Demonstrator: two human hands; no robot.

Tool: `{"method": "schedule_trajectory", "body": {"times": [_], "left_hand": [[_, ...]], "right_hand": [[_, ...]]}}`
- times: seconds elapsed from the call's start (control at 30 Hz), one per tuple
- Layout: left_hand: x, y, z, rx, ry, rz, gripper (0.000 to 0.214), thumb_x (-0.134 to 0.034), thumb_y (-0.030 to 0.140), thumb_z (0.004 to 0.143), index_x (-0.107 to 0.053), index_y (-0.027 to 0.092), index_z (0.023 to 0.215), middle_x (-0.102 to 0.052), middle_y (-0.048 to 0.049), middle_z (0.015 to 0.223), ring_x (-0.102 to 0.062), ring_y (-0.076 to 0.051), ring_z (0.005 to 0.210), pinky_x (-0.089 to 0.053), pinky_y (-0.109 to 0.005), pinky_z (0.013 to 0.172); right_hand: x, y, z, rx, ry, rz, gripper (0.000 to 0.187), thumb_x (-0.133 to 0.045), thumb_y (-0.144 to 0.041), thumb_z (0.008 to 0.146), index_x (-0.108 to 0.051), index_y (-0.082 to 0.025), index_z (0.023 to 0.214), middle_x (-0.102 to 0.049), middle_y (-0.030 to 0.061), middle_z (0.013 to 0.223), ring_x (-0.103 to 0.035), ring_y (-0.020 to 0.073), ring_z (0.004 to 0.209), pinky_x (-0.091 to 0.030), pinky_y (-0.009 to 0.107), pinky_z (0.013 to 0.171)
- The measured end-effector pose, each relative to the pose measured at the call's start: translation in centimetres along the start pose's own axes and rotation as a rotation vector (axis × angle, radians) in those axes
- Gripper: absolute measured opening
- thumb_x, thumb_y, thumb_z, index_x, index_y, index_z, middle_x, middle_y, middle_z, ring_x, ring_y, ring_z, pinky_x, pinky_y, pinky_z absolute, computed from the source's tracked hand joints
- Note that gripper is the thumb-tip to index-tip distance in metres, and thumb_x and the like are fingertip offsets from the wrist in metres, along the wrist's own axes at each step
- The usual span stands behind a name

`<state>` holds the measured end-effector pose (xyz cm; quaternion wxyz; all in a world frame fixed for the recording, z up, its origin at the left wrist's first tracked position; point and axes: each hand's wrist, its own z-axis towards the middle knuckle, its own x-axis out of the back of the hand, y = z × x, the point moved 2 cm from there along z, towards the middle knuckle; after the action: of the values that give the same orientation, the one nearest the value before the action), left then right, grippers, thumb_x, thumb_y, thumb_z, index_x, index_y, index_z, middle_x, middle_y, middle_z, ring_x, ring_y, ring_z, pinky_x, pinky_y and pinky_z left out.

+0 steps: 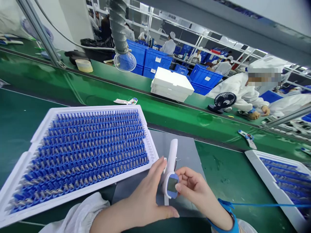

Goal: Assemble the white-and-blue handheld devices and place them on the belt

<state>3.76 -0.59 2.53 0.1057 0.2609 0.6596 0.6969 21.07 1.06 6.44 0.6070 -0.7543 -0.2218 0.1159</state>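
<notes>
A white handheld device with a blue-rimmed screen (171, 181) sits upright between my hands over a grey mat (187, 152). My left hand (145, 197) wraps its side, fingers against the white body. My right hand (194, 189) pinches the blue screen end with thumb and fingertips; a blue strap with a blue cord circles that wrist. To the left lies a white tray (24, 161) packed with rows of blue holders carrying small metal parts.
A second white tray with blue holders (279, 161) lies at the right edge. A green conveyor belt (170, 113) runs behind, carrying stacked white foam boxes (171, 84), a small black fan (224, 102) and a tape roll (84, 65). Co-workers in white coats sit beyond it. Blue crates stand behind.
</notes>
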Motion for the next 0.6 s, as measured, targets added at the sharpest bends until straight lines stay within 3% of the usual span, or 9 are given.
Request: {"method": "schedule_trajectory", "body": {"times": [0.07,0.17,0.23,0.3,0.4,0.53,0.6], "left_hand": [[0.0,0.2,0.0,0.013,0.055,-0.123,0.093,-0.068,0.046,0.070,-0.016,0.019,0.141,-0.023,-0.0182,0.146,-0.027,-0.037,0.132,-0.024,-0.051,0.108],[0.4,0.4,0.2,0.030,0.082,-0.544,0.067,-0.060,0.044,0.079,-0.029,0.022,0.134,-0.058,-0.0108,0.110,-0.057,-0.026,0.101,-0.043,-0.038,0.090],[0.6,0.7,0.5,0.037,0.056,-0.830,0.057,-0.062,0.044,0.078,-0.038,0.025,0.127,-0.062,-0.0051,0.097,-0.063,-0.020,0.085,-0.046,-0.032,0.077],[0.9,0.8,0.7,0.059,0.043,-0.993,0.052,-0.067,0.042,0.074,-0.047,0.027,0.118,-0.061,-0.0035,0.100,-0.064,-0.018,0.079,-0.046,-0.030,0.073],[0.9,0.9,0.8,0.097,0.027,-1.069,0.049,-0.069,0.039,0.072,-0.050,0.027,0.115,-0.062,-0.0032,0.103,-0.064,-0.018,0.077,-0.046,-0.028,0.069],[0.8,0.9,0.8,0.108,0.006,-1.071,0.047,-0.068,0.036,0.074,-0.049,0.025,0.115,-0.065,-0.0024,0.085,-0.064,-0.018,0.077,-0.045,-0.027,0.068],[0.7,0.8,0.9,0.127,0.006,-1.088,0.048,-0.069,0.035,0.073,-0.048,0.024,0.115,-0.064,-0.0027,0.089,-0.064,-0.018,0.077,-0.046,-0.028,0.069]], "right_hand": [[-0.5,-0.7,0.1,0.113,-0.049,-0.071,0.019,-0.058,-0.034,0.087,-0.057,-0.019,0.099,-0.061,0.0019,0.075,-0.057,0.0118,0.064,-0.048,0.023,0.059],[0.4,-2.4,0.3,0.442,0.125,-0.479,0.017,-0.055,-0.019,0.088,-0.059,-0.022,0.105,-0.061,0.0022,0.079,-0.057,0.0123,0.067,-0.047,0.023,0.060],[1.4,-3.3,0.4,0.618,0.239,-0.720,0.023,-0.054,-0.012,0.087,-0.059,-0.021,0.107,-0.060,0.0042,0.087,-0.056,0.0138,0.075,-0.047,0.025,0.064],[2.0,-3.7,0.6,0.681,0.215,-0.834,0.025,-0.053,-0.011,0.087,-0.059,-0.021,0.109,-0.058,0.0061,0.095,-0.057,0.0159,0.083,-0.048,0.027,0.069],[2.1,-3.9,0.6,0.704,0.143,-0.850,0.024,-0.054,-0.014,0.088,-0.056,-0.021,0.111,-0.061,0.0057,0.095,-0.058,0.0169,0.083,-0.048,0.029,0.069],[1.8,-4.0,0.6,0.716,0.141,-0.856,0.023,-0.055,-0.013,0.088,-0.055,-0.021,0.110,-0.062,0.0048,0.094,-0.058,0.0169,0.083,-0.046,0.029,0.069],[1.7,-4.0,0.8,0.706,0.122,-0.918,0.020,-0.053,-0.011,0.088,-0.056,-0.021,0.106,-0.062,0.0034,0.092,-0.057,0.0157,0.080,-0.044,0.029,0.067]]}}
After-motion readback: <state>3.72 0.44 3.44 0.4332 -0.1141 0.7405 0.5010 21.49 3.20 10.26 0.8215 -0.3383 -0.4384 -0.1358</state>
